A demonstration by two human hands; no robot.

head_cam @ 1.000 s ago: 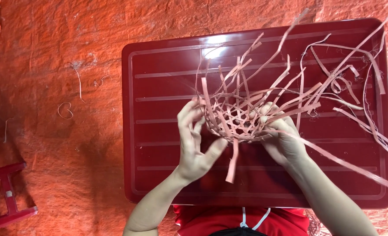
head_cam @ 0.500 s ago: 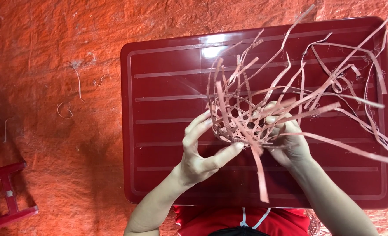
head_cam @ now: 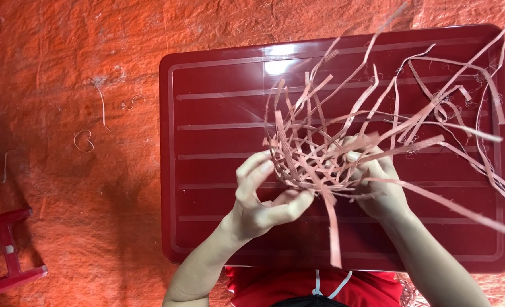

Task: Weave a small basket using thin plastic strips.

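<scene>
The half-woven basket (head_cam: 312, 159) of pink strips is held just above the dark red desk (head_cam: 207, 113), which stands on an orange tarpaulin (head_cam: 70, 85). The right hand (head_cam: 377, 187) has its grip clenched on the basket's far side, while the left hand (head_cam: 258, 199) touches the near edge with fingers spread, apparently pinching nothing. This looks like mid-weave work on the wall, so the next move calls for catching one loose strip (head_cam: 333, 227) and threading it between its neighbours.

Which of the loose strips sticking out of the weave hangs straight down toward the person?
The pink strip between the left hand and right hand; it drops toward the table's near edge, while the others fan up and right.
</scene>
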